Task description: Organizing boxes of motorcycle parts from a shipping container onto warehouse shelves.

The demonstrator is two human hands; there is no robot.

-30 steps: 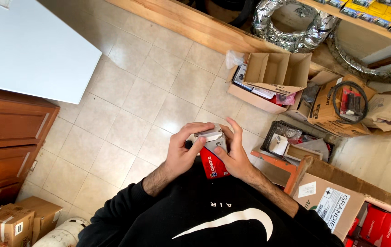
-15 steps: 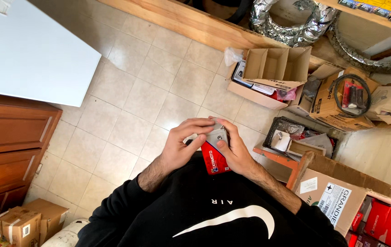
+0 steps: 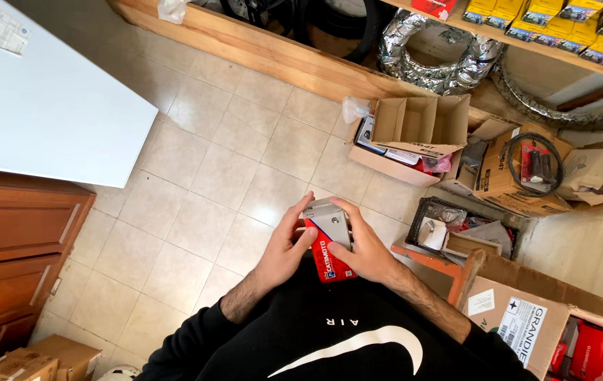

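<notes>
**A:** Going left to right, what's there?

**B:** At nine o'clock a white table top over a brown wooden cabinet. In the middle, above the tiled floor, the left hand and the right hand meet around a small red box with a grey flat part at its twelve o'clock end

**A:** How are the fingers set?

**B:** Both hands are closed on the pack. The left thumb lies across the red face and its fingers curl under the nine o'clock edge. The right fingers wrap the three o'clock side and reach up along the grey piece. I can't tell whether that piece is a flap or something sliding out

**A:** How would you handle it well?

**B:** My judgement: keep the left hand as the clamp, low on the red body, and let the right fingertips do the work on the grey end. Pinch near the edges so the thin card doesn't crush, and hold it close to the chest, over the black sweater

**A:** And further right?

**B:** At one o'clock an open cardboard box, at two o'clock silver ducting, at three o'clock a crate of oddments. Anything dropped could roll among them
</notes>
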